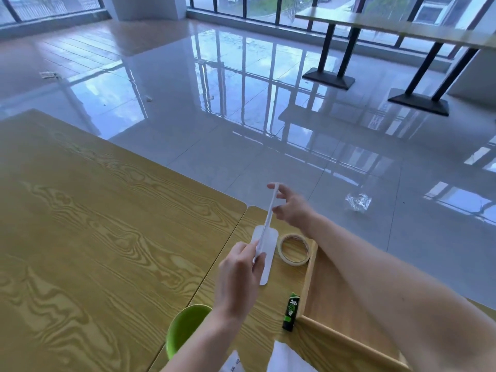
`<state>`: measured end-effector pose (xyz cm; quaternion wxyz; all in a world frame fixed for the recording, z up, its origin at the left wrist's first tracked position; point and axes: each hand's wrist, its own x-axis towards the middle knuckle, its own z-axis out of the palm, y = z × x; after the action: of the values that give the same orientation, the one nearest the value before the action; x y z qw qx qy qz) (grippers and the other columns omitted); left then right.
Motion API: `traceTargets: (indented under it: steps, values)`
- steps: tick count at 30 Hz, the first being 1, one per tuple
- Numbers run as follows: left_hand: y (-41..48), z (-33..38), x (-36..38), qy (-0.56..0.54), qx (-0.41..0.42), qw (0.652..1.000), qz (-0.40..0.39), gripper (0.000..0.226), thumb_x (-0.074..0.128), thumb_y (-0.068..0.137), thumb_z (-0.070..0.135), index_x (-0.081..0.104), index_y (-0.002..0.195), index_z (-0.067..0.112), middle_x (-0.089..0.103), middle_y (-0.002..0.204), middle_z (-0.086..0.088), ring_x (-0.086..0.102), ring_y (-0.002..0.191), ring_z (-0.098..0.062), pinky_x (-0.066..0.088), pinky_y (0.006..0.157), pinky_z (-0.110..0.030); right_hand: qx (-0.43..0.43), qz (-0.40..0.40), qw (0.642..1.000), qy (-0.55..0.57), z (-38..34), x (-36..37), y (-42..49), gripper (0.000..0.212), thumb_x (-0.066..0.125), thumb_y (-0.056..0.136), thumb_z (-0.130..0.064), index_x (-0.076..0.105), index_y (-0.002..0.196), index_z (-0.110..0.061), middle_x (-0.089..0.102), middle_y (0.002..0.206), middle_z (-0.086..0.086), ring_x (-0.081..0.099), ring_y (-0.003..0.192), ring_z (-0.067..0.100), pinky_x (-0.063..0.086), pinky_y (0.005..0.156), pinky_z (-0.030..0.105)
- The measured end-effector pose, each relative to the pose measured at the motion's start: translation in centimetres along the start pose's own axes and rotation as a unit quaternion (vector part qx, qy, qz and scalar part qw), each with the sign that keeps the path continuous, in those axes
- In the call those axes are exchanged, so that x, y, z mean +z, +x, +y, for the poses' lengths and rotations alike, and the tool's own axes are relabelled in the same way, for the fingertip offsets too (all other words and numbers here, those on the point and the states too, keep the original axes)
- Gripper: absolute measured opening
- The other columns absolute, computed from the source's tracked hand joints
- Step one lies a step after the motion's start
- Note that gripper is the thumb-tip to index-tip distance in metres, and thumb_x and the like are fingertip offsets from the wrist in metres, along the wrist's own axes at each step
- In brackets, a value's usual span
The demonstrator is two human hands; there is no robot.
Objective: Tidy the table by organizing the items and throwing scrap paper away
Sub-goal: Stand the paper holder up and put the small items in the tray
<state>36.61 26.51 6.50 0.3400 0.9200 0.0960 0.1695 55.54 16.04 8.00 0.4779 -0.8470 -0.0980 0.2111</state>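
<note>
Holding a long white cut-out paper scrap [264, 245] above the yellow wood-grain table [94, 224], over the seam between two tabletops. Left hand [239, 275] closed on the near, wide end, thumb and fingers pinching it. Right hand [288, 206] at the far, narrow end: fingers loosely spread, thumb and forefinger seemingly pinching the tip, though contact hard to confirm.

Orientation of scrap: long axis running away from the body, leaning slightly rightward. Narrow strip rising toward the right hand, wider rounded flaps lower and nearer. Seen nearly edge-on along the strip, so probably folded or creased lengthwise.

Progress, as a judgement: mid-task at best. Scrap in hand but not yet discarded; no bin in view. Left on the table: cream roll of masking tape [294, 249] lying flat just right of the scrap, near the raised rim of a light wooden tray [311, 272]; green-and-black glue stick [291, 312] lying just outside that tray's corner; green plastic bowl [185, 328] at the near edge, under the left forearm; more white paper [287, 358] at the bottom of view. Tray interior, where visible, bare. Crumpled clear plastic wrapper [358, 202] and small bits on the floor beyond.
</note>
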Motion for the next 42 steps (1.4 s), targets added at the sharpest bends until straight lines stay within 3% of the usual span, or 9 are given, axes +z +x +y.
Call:
traceTargets:
  steps: [4,11,17,26,30,33,37,39,42]
  values:
    - [1.1,-0.5,-0.3,0.004,0.012,1.000,-0.004,0.033,0.065,0.093,0.023,0.065,0.125,0.017,0.059,0.081,0.007,0.055,0.062,-0.013,0.051,0.056,-0.032,0.023,0.007,0.999,0.044,-0.1,0.7,1.2,0.043,0.051,0.087,0.008,0.061,0.116,-0.024,0.062,0.095,0.004,0.061,0.092,0.025,0.055,0.091,0.049]
    - [2.4,-1.3,-0.6,0.000,0.005,1.000,0.009,0.030,0.064,0.094,0.022,0.067,0.123,0.015,0.057,0.080,0.008,0.052,0.062,-0.012,0.041,0.056,-0.023,0.020,0.033,0.998,0.042,-0.6,1.3,2.5,0.038,0.055,0.083,0.004,0.064,0.103,-0.027,0.065,0.081,-0.006,0.064,0.078,0.015,0.055,0.086,0.043]
    - [3.3,-2.1,-0.9,0.001,0.001,1.000,0.017,0.025,0.064,0.095,0.022,0.069,0.118,0.015,0.051,0.080,0.013,0.044,0.062,-0.007,0.034,0.058,-0.020,0.023,0.047,0.997,0.052,-0.3,1.3,3.0,0.039,0.058,0.082,0.002,0.064,0.105,-0.030,0.068,0.085,-0.004,0.067,0.085,0.019,0.056,0.081,0.038]
    - [3.9,-2.5,-0.8,-0.006,0.007,1.000,0.011,0.024,0.063,0.095,0.023,0.069,0.117,0.014,0.058,0.081,0.009,0.050,0.064,-0.010,0.042,0.057,-0.024,0.020,0.063,0.997,0.044,-0.3,1.5,3.4,0.039,0.060,0.081,-0.001,0.064,0.103,-0.034,0.068,0.086,-0.005,0.068,0.086,0.021,0.058,0.080,0.040]
    - [4.0,-2.8,-0.7,0.001,0.013,1.000,0.005,0.029,0.063,0.095,0.026,0.067,0.121,0.015,0.055,0.082,0.011,0.051,0.066,-0.010,0.043,0.058,-0.024,0.023,0.059,0.997,0.048,0.0,1.6,3.3,0.041,0.060,0.081,-0.003,0.063,0.110,-0.033,0.069,0.092,-0.004,0.068,0.089,0.020,0.058,0.084,0.044]
    - [3.9,-3.1,-0.9,0.006,0.000,1.000,0.004,0.043,0.060,0.095,0.040,0.060,0.132,0.018,0.059,0.089,0.010,0.059,0.072,-0.010,0.049,0.060,-0.028,0.031,0.049,0.997,0.055,0.2,1.7,2.9,0.055,0.063,0.083,-0.004,0.054,0.129,-0.034,0.065,0.111,0.002,0.065,0.099,0.023,0.057,0.090,0.046]
    - [2.6,-3.7,-1.5,-0.021,-0.038,0.999,0.031,0.057,0.058,0.092,0.053,0.053,0.137,0.018,0.060,0.100,0.008,0.061,0.078,-0.008,0.056,0.062,-0.034,0.027,0.072,0.997,0.025,1.8,0.6,0.6,0.053,0.065,0.087,-0.009,0.051,0.137,-0.018,0.062,0.118,0.007,0.062,0.104,0.022,0.053,0.091,0.038]
    - [1.5,-3.8,-1.6,-0.039,-0.075,0.994,0.067,0.044,0.063,0.091,0.046,0.059,0.127,0.022,0.060,0.096,0.009,0.060,0.076,-0.005,0.053,0.062,-0.030,0.022,0.093,0.995,0.012,3.6,-0.8,-1.8,0.046,0.064,0.089,-0.010,0.055,0.133,-0.014,0.064,0.114,0.006,0.064,0.102,0.021,0.054,0.088,0.035]
    - [-1.0,-3.1,-0.7,-0.082,-0.135,0.980,0.117,0.014,0.071,0.084,0.028,0.062,0.094,0.028,0.057,0.077,0.009,0.056,0.074,-0.007,0.041,0.058,-0.019,0.032,0.113,0.992,-0.039,7.7,-3.0,-6.9,0.036,0.066,0.090,-0.014,0.060,0.125,-0.015,0.066,0.106,0.000,0.064,0.098,0.015,0.053,0.085,0.031]
